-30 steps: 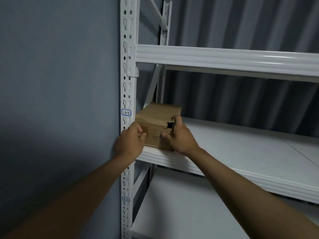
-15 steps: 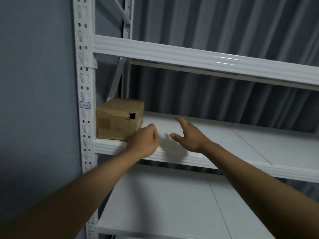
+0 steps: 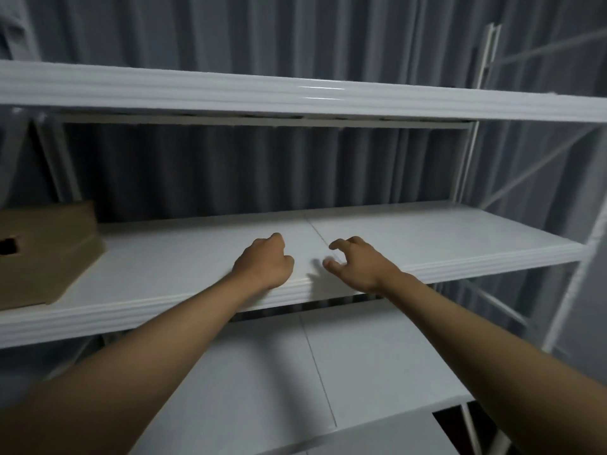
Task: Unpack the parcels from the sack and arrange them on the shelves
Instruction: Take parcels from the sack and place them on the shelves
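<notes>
Viewer: Parcel [image 3: 46, 254], a brown cardboard box, sits at the left end of the middle shelf [image 3: 427, 238], a torn hole in its front.

Describer: Both hands hold nothing. The left hand [image 3: 266, 261] is clenched; the right hand [image 3: 356, 262] hangs loosely curled. The box looks stiff and light, best gripped by opposite sides, away from the tear.

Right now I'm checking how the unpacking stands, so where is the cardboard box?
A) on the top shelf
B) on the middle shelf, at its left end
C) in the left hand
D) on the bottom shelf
B: the cardboard box sits on the middle shelf at its left end, apart from both hands.
</notes>
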